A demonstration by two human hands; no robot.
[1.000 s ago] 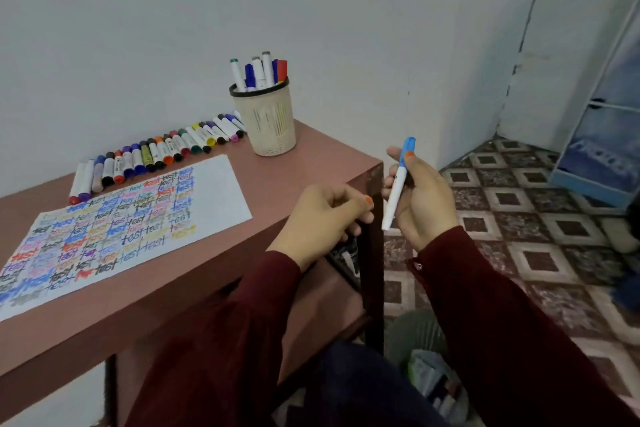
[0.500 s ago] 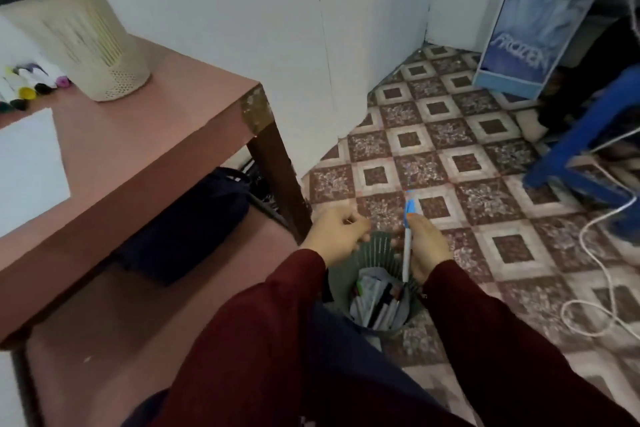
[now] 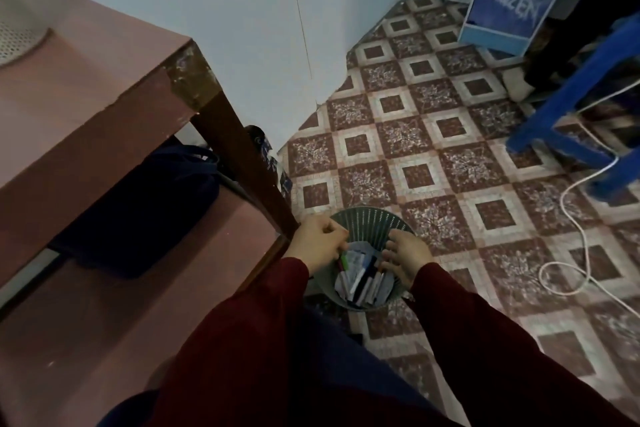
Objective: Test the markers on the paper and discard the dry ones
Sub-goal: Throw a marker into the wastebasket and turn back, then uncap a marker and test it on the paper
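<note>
- Head camera, looking down: the right hand's fingers (image 3: 391, 256) are spread and relaxed, palm down, holding nothing as they hang just over the discarded markers.
- Fingers (image 3: 336, 240) of the left hand are curled into a fist, with no object showing in them, at the left rim of the bin.
- Right hand (image 3: 408, 258) hovers over the right side of the bin's mouth. Left hand (image 3: 320, 242) sits opposite, so the two flank the opening.
- Discarded markers (image 3: 363, 279) lie jumbled inside the bin with scraps of paper; a green-tipped one lies just under the left fist. Individual colours are otherwise hard to make out.
- The bin (image 3: 367, 219), a grey slotted plastic basket, stands on the floor beside the table leg, just in front of the person's knees.
- Dark red sleeves (image 3: 242, 340) cover both arms to the wrist.
- A reddish-brown table (image 3: 86, 97) fills the left of the frame, its corner worn. The base of a pale mesh pen cup (image 3: 17, 40) shows at the table's far-left edge.
- A dark bag (image 3: 138, 204) rests on the table's lower shelf.
- Patterned floor tiles (image 3: 415, 135) run to the white wall, with a white cable (image 3: 575, 218) trailing near a blue frame (image 3: 571, 97) and a blue box marked "FROZEN" (image 3: 509, 7) in the corner.
</note>
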